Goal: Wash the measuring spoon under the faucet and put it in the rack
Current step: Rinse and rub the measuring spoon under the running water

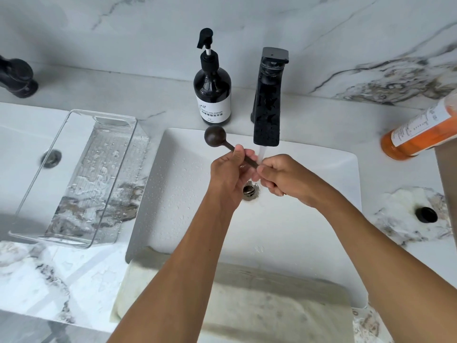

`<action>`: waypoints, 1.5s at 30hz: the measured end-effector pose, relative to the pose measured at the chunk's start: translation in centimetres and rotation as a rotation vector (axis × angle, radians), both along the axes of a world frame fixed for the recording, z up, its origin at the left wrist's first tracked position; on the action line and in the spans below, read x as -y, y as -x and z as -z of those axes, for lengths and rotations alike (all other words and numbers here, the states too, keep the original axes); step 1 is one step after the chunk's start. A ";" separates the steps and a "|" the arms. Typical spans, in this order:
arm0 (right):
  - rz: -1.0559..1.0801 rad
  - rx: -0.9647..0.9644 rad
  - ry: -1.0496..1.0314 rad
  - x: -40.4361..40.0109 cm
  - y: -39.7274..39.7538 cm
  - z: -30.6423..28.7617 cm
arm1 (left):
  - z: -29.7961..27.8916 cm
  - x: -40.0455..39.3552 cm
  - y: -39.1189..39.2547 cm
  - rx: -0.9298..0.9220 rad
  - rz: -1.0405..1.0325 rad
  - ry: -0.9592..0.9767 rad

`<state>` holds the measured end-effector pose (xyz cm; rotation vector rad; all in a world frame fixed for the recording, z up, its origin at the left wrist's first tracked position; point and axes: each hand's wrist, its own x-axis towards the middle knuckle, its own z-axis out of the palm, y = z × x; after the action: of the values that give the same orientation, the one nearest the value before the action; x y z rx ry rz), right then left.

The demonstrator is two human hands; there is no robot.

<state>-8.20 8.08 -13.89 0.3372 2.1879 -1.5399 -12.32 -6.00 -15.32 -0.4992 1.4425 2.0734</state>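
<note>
From the head view, I had the measuring spoon (214, 136) held across the sink (309, 231), its dark round bowl raised up and to the left, clear of the water, while the handle slanted down to the right into the stream under the black faucet (268, 105). I judged that slant was on purpose: the handle end took the rinse first, and the runoff fell straight toward the drain (250, 190) below rather than onto the table (333, 115).

My left hand (228, 174) had its grip closed narrow on the handle just below the bowl, thumb and fingertips pinching it, wrist bent back and forearm coming up from the bottom middle. My right hand (282, 177) had its grip curled tight over the lower end of the handle, right at the water, knuckles toward the camera; I took it to be rubbing that end. Both forearms converged over the basin.

The clear rack (81, 174) stood to the left, well apart from the spoon, wet inside and holding nothing I could make out. A soap pump bottle (212, 87) stood just left of the faucet, and an orange bottle (418, 129) lay tilted at the right edge.
</note>
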 end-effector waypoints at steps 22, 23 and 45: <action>-0.130 -0.163 -0.648 0.6 0.6 0.1 | -0.2 -1.2 -0.8 0.079 -0.089 0.127; -0.132 -0.171 -0.736 0.7 0.6 0.2 | -0.1 -1.4 -1.2 0.069 -0.060 0.143; 0.153 0.248 0.454 -1.3 0.7 -0.4 | 0.9 -0.4 -0.4 -0.109 0.067 -0.200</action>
<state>-8.92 9.39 -13.48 0.5222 1.6012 -1.9058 -11.95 -5.62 -16.18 -0.2581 1.2738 2.1900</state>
